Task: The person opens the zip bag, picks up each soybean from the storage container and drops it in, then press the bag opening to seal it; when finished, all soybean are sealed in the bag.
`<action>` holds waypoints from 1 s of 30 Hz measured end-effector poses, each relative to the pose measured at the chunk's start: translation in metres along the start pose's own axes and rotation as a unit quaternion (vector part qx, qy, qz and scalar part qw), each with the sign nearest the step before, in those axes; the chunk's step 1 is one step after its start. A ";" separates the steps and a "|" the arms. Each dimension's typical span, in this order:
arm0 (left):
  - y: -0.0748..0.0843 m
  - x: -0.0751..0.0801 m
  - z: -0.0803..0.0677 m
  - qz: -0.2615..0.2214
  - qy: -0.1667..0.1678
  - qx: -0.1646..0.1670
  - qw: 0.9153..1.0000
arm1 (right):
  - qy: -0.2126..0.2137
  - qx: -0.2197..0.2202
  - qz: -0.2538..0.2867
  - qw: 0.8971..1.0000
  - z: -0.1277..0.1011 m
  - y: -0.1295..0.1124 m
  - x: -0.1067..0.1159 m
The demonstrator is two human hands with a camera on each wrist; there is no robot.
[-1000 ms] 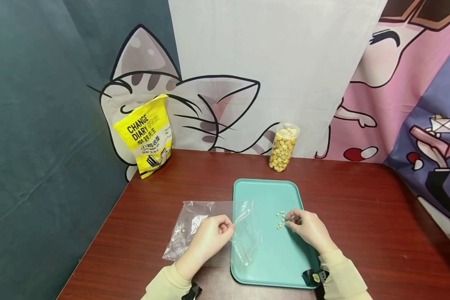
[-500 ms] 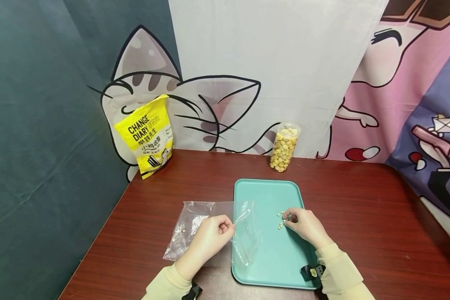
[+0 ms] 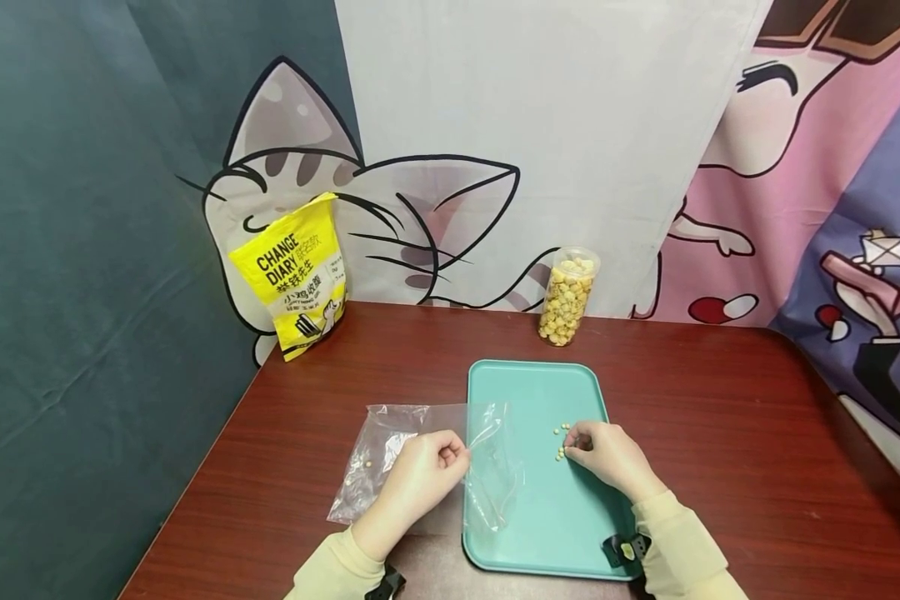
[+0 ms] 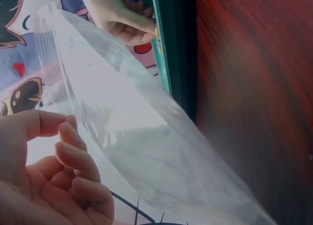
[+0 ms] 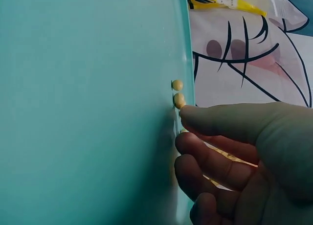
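Observation:
My left hand (image 3: 423, 462) pinches the open edge of a clear zip bag (image 3: 487, 492) between thumb and forefinger. The bag (image 4: 127, 117) lies across the tray's left edge, and one small pale bean (image 3: 368, 464) shows in it. On the turquoise tray (image 3: 532, 533) lie several small, round, pale yellow beans (image 3: 565, 427). Right over them is my right hand (image 3: 607, 454), its fingers bent. In the right wrist view the thumb tip is at one bean (image 5: 179, 100), a narrow gap lies between thumb and forefinger, and another bean (image 5: 177, 85) sits just beyond.
A clear tub of popcorn-like pieces (image 3: 567, 300) stands behind the tray at the table's back edge. At the back left a yellow snack bag (image 3: 300, 275) leans on the printed cloth (image 3: 450, 225). The brown table (image 3: 735, 450) reaches out to both sides.
My right hand has shifted slightly left and lower over the beans, and one bean seen earlier near its fingertips no longer shows. My left hand and the zip bag have stayed put.

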State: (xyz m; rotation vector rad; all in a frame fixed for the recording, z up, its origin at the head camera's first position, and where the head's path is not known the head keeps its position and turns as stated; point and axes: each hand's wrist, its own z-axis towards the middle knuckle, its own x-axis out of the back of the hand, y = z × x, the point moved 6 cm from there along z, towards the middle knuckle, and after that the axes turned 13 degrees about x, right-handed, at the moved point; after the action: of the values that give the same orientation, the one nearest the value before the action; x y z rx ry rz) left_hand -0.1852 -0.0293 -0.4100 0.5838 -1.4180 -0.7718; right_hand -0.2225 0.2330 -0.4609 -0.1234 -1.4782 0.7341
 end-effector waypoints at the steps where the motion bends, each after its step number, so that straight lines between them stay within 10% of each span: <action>1: 0.000 0.000 0.000 -0.001 0.000 0.000 1.000 | 0.001 0.002 0.000 1.000 -0.001 -0.001 0.000; 22: -0.003 0.003 0.000 -0.004 0.014 0.007 1.000 | 0.029 0.075 0.022 0.997 -0.004 -0.056 0.009; 30: -0.001 0.003 0.000 -0.008 0.015 -0.003 1.000 | 0.041 0.136 0.106 0.984 -0.004 -0.077 0.010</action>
State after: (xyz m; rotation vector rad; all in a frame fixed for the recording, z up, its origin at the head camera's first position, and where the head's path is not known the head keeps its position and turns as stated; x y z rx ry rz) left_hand -0.1858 -0.0328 -0.4088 0.6011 -1.3853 -0.7766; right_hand -0.1915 0.1791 -0.4145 -0.1016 -1.2845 1.0845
